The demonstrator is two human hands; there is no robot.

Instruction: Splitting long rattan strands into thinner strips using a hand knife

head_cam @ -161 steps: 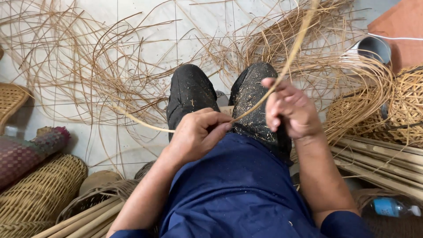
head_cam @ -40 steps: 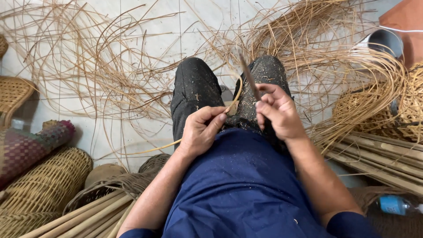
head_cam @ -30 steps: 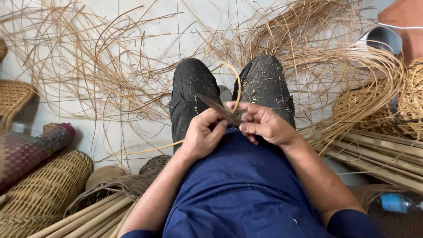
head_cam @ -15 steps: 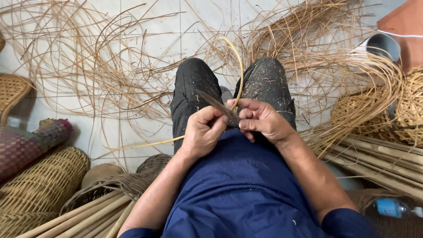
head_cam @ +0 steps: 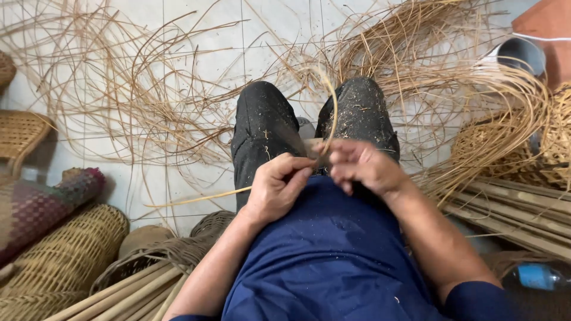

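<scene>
- Head view, the setting: a pale tiled floor (head_cam: 196, 24) lies strewn with loose cane strands (head_cam: 125, 101), spread wide, probably so that single lengths can be drawn out without tangling.
- Head view, the person: seated with dark trousers (head_cam: 262, 131) dusted with shavings, knees pointing away from the camera, hands working low over the lap where both thumbs can brace against each other.
- The left hand (head_cam: 279, 190) is closed in a pinch around a thin cane strip (head_cam: 332, 113), fingers curled tight and thumb pressed on top.
- The right hand (head_cam: 363, 166) is likewise closed, touching the left; it seems to grip a small blade or the same strip, but blur hides which.
- The cane strip rises from between the two hands and arcs up over the right knee; another pale length (head_cam: 196, 199) trails out to the left below the left hand.
- Head view, surroundings: woven baskets (head_cam: 65, 255) sit at lower left beside a striped cushion (head_cam: 41, 202); thick cane rods (head_cam: 517, 214) are stacked at right, within arm's reach.
- Packages and containers: a blue plastic bottle (head_cam: 535, 276) lies at lower right, its label too small to make out; a grey cylindrical bucket (head_cam: 520, 56) stands at upper right beside an orange-red slab (head_cam: 547, 27).
</scene>
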